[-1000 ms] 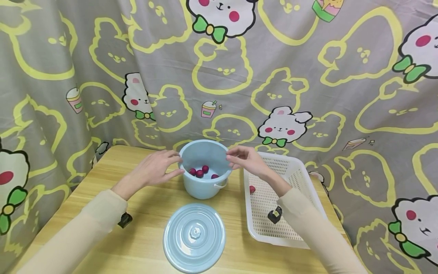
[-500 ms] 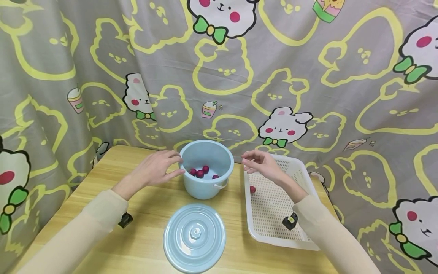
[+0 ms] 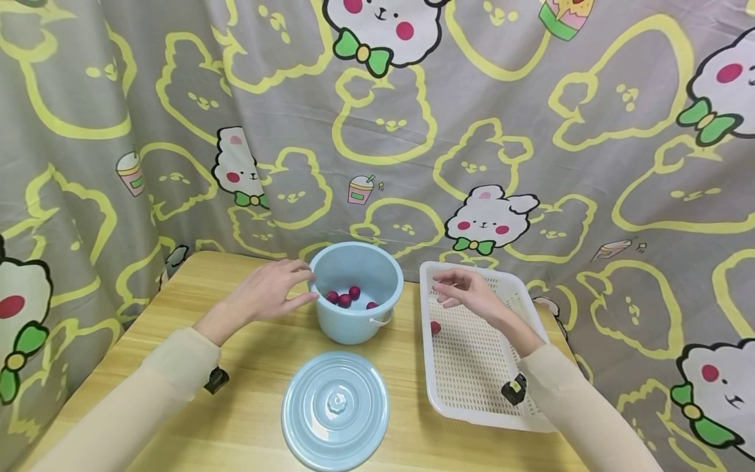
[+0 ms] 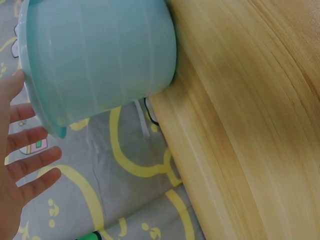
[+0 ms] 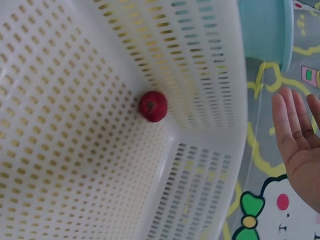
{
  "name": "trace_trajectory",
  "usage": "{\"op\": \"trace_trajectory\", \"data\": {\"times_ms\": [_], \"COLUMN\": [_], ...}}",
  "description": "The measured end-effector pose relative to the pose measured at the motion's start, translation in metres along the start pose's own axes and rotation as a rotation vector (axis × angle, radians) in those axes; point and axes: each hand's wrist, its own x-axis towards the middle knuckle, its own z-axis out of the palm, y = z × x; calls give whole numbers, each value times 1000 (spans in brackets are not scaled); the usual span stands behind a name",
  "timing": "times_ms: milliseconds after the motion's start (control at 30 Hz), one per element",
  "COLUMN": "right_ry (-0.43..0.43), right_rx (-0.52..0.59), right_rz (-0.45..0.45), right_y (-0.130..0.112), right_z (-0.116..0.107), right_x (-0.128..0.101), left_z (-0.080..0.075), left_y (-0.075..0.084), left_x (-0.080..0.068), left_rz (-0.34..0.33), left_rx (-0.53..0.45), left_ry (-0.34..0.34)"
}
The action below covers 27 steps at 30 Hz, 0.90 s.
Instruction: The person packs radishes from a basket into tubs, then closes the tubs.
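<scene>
A light-blue bucket [image 3: 348, 328] with a white handle stands at the back middle of the table, several dark red round fruits [image 3: 345, 300] lying on its bottom. My left hand [image 3: 268, 288] is at the bucket's left rim, fingers spread and relaxed; in the left wrist view the fingertips [image 4: 37, 135] are at or just beside the rim. Over the left part of a white perforated basket [image 3: 436, 387] hovers my right hand [image 3: 468, 295], with nothing in its loosely bent fingers. One small round red fruit [image 5: 153, 106] lies in that basket against its side wall, below the right hand.
A round light-blue lid [image 3: 336, 410] with a knob lies on the wooden table [image 3: 248, 419] in front of the bucket. Behind the table hangs a grey patterned curtain [image 3: 389, 177]. The basket stands at the table's right side.
My right hand has moved away from the bucket's right rim, rightward and a little toward me, over the basket. The left hand stays at the left rim. Bucket, lid and fruits look unmoved.
</scene>
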Motion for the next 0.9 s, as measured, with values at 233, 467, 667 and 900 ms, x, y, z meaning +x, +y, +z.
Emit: {"op": "trace_trajectory", "data": {"times_ms": [233, 467, 667, 900], "right_ry": [1, -22, -41, -76], "right_rx": [-26, -76, -121, -147], "right_rz": [45, 107, 134, 180], "right_y": [19, 39, 54, 67], "right_z": [-4, -6, -8, -8], "right_x": [-2, -3, 0, 3], "left_z": [0, 0, 0, 0], "left_y": [0, -1, -1, -1], "left_x": [-1, -1, -1, -1], "left_rz": [0, 0, -1, 1], "left_rx": [-2, -2, -4, -6], "left_ry": [0, 1, 4, 3]}}
